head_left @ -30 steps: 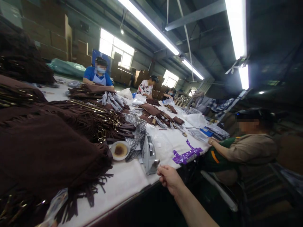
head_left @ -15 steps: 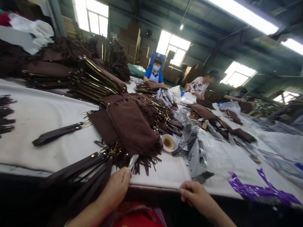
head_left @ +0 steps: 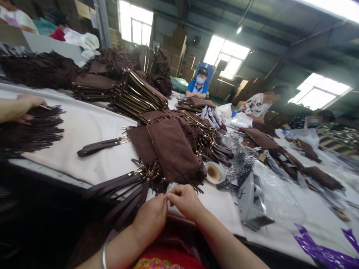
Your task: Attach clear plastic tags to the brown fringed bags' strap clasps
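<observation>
The grip of the left hand point(head_left: 151, 215) is pinched closed at the near edge of the tabletop point(head_left: 92, 130), a bit of clear plastic point(head_left: 171, 185) showing at its fingertips. The right hand point(head_left: 187, 201) meets it there, thumb and forefinger pressed together; whether anything lies between them is too small to tell. The plastic is just in front of a brown fringed pouch point(head_left: 175, 153), which lies partly over another brown pouch point(head_left: 141, 144). Dark straps point(head_left: 123, 183) with metal clips run out beside them, toward the near edge. Behind is a stack of pouches point(head_left: 140, 93) with gold-coloured edges. Right of the fringed pouch sit a white bowl point(head_left: 215, 172) with a brown stain inside, crumpled silvery wrap point(head_left: 238, 158) and a grey device point(head_left: 252, 203). At far left, another person's hand point(head_left: 29, 108) touches dark fringed material point(head_left: 36, 129).
</observation>
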{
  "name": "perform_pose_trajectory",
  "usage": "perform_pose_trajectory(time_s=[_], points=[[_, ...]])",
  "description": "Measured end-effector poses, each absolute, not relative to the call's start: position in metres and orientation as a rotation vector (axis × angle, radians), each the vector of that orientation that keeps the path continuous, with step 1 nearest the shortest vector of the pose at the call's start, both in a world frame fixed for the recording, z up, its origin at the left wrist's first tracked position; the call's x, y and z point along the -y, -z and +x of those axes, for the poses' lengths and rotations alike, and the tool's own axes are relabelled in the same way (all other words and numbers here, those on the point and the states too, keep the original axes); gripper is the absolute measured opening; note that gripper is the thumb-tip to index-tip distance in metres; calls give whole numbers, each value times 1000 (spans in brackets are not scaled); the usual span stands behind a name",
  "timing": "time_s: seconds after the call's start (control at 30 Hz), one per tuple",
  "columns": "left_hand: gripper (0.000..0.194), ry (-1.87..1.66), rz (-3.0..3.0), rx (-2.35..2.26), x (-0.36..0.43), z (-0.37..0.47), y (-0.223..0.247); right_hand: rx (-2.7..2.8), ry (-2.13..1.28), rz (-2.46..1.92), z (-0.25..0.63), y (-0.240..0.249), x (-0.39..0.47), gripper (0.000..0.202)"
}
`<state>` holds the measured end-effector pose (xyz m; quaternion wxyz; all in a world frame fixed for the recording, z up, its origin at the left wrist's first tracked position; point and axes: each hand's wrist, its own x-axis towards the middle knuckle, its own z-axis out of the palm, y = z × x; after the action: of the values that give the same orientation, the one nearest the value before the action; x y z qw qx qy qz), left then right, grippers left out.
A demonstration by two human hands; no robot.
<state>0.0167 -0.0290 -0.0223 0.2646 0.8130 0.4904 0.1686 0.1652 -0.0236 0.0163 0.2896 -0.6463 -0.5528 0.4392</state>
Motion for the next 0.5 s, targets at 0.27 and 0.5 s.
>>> perform_pose_trajectory(time_s=[0.27,0.5], points=[[26,-380,2213,-1368,28,19,25,1460,-1035,-1835,172,-5,33,20],[28,-333,2245,-1375,28,19,26,1415,-1012,-1878,165,0,32,26]])
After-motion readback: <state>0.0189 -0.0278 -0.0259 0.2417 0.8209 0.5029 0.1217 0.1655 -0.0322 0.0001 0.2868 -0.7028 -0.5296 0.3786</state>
